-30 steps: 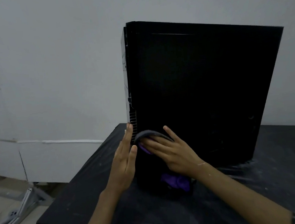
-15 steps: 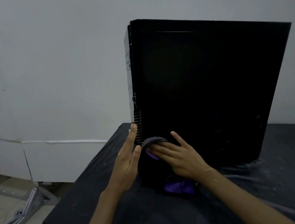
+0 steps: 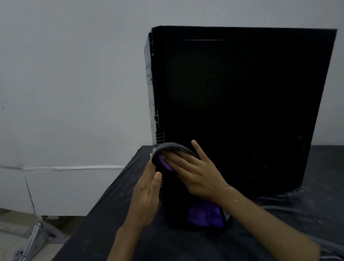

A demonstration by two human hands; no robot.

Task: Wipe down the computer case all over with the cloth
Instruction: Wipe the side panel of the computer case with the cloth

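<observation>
The computer case point(image 3: 247, 103) stood upright on the counter point(image 3: 90, 248). At its lower-left near corner the right hand point(image 3: 200, 175) pressed the cloth point(image 3: 203, 216), fingers straight. The left hand point(image 3: 147, 193) braced the edge, flat and empty. Most of the panel lay up and right.

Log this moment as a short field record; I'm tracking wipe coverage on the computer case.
computer case: black, upright on table
cloth: grey and purple, at the side panel's lower near corner
right hand: fingers spread, pressing cloth to panel
left hand: flat, straight fingers against the case's near edge
</observation>
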